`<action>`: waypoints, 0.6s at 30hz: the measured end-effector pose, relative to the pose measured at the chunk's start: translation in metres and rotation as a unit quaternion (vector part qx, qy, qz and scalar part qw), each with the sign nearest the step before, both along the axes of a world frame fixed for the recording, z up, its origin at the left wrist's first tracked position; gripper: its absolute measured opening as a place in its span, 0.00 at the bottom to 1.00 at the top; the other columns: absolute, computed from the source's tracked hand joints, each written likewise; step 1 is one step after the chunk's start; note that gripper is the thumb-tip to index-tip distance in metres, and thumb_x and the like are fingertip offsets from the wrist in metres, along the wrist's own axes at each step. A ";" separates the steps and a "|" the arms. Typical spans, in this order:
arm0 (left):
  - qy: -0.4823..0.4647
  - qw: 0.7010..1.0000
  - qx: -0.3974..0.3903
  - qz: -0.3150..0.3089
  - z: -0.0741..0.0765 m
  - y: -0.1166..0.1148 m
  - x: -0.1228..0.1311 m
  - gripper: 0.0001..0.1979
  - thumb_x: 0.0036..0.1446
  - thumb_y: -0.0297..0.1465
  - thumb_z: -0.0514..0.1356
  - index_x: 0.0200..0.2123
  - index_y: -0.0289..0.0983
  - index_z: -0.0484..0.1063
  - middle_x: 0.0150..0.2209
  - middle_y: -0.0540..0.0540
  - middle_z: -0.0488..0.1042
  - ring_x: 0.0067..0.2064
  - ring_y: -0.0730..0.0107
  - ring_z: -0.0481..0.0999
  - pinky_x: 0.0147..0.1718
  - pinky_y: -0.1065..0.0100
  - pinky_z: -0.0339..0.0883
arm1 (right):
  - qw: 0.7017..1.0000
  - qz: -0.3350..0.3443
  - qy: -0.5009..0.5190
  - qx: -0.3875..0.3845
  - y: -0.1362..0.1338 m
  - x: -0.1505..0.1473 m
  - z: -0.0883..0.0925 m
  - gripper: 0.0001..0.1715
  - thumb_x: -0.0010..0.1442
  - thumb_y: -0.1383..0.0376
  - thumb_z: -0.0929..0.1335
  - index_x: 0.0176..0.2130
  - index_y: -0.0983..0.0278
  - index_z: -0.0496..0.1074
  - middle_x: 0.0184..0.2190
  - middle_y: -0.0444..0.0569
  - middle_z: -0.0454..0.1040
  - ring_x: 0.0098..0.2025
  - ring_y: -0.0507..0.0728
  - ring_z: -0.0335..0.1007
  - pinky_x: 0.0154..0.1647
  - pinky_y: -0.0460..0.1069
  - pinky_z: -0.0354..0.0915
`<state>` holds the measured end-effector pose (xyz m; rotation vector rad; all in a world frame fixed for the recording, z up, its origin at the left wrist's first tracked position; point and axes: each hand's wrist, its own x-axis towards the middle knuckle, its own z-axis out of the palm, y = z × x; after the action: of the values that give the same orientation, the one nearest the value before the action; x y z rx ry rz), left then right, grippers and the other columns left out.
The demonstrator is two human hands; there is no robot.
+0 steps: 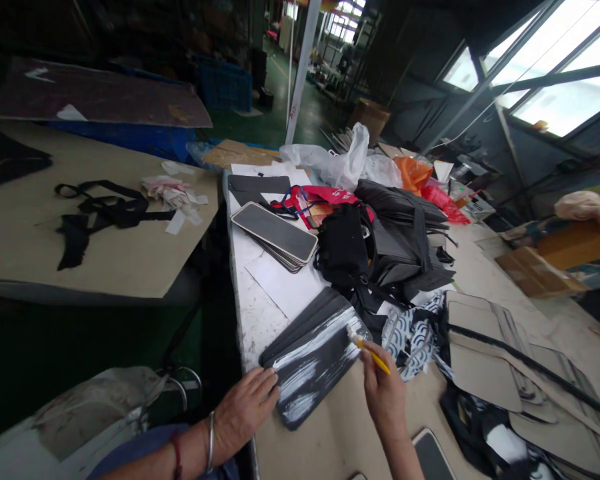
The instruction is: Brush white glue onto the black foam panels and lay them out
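Left hand (245, 412) touching smeared panel (325, 363); patterned cloth (416, 341), black bag (344, 245) nearby.

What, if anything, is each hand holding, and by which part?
The right hand holds a brush by its yellow handle. The left hand touches the dark panel at its edge, showing no hold.
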<state>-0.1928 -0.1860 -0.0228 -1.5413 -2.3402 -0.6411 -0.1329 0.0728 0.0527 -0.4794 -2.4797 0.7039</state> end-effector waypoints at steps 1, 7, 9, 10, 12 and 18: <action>-0.005 1.000 -0.011 -0.002 0.002 -0.001 0.000 0.10 0.58 0.22 0.50 0.41 0.35 0.67 0.44 0.43 0.72 0.50 0.64 0.66 0.50 0.59 0.57 | 1.000 -0.011 -0.002 -0.013 -0.003 0.001 0.003 0.15 0.58 0.57 0.62 0.39 0.64 0.69 0.35 0.52 0.73 0.37 0.57 0.70 0.39 0.52 0.67; -0.043 0.994 -0.102 -0.002 0.015 -0.007 0.002 0.12 0.57 0.22 0.51 0.45 0.33 0.64 0.34 0.45 0.72 0.37 0.66 0.69 0.39 0.61 0.62 | 0.970 0.003 -0.029 -0.241 -0.056 0.003 0.020 0.18 0.57 0.54 0.62 0.36 0.64 0.71 0.32 0.52 0.73 0.29 0.55 0.71 0.30 0.50 0.69; -0.042 0.992 -0.115 -0.013 0.015 -0.008 0.004 0.14 0.56 0.20 0.50 0.47 0.31 0.63 0.30 0.46 0.71 0.33 0.66 0.68 0.34 0.63 0.62 | 0.946 0.006 -0.029 -0.324 -0.078 0.000 0.021 0.18 0.56 0.53 0.63 0.35 0.65 0.71 0.29 0.51 0.73 0.26 0.55 0.71 0.28 0.50 0.69; -0.040 0.992 -0.115 -0.018 0.014 -0.008 0.005 0.15 0.56 0.20 0.50 0.47 0.30 0.62 0.29 0.46 0.70 0.32 0.66 0.68 0.32 0.63 0.61 | 0.934 0.005 -0.030 -0.356 -0.088 -0.002 0.019 0.18 0.55 0.52 0.64 0.34 0.65 0.71 0.29 0.51 0.73 0.26 0.55 0.70 0.28 0.50 0.69; -0.035 0.993 -0.112 -0.022 0.012 -0.008 0.008 0.15 0.56 0.20 0.49 0.48 0.28 0.61 0.29 0.45 0.70 0.32 0.66 0.68 0.31 0.63 0.60 | 0.914 0.003 -0.036 -0.404 -0.103 -0.005 0.012 0.19 0.54 0.51 0.64 0.33 0.65 0.70 0.27 0.50 0.73 0.24 0.54 0.70 0.26 0.50 0.69; -0.028 0.990 -0.131 -0.032 0.012 -0.008 0.009 0.16 0.56 0.19 0.49 0.48 0.28 0.60 0.28 0.46 0.70 0.30 0.66 0.67 0.29 0.64 0.58 | 0.913 -0.043 -0.026 -0.405 -0.100 -0.004 -0.001 0.21 0.52 0.49 0.65 0.33 0.65 0.69 0.24 0.48 0.73 0.24 0.55 0.69 0.26 0.50 0.68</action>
<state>-0.1842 -0.1936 -0.0112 -1.7347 -2.5085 -0.4067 -0.1369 -0.0273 0.0514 -0.8935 -2.0922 1.6993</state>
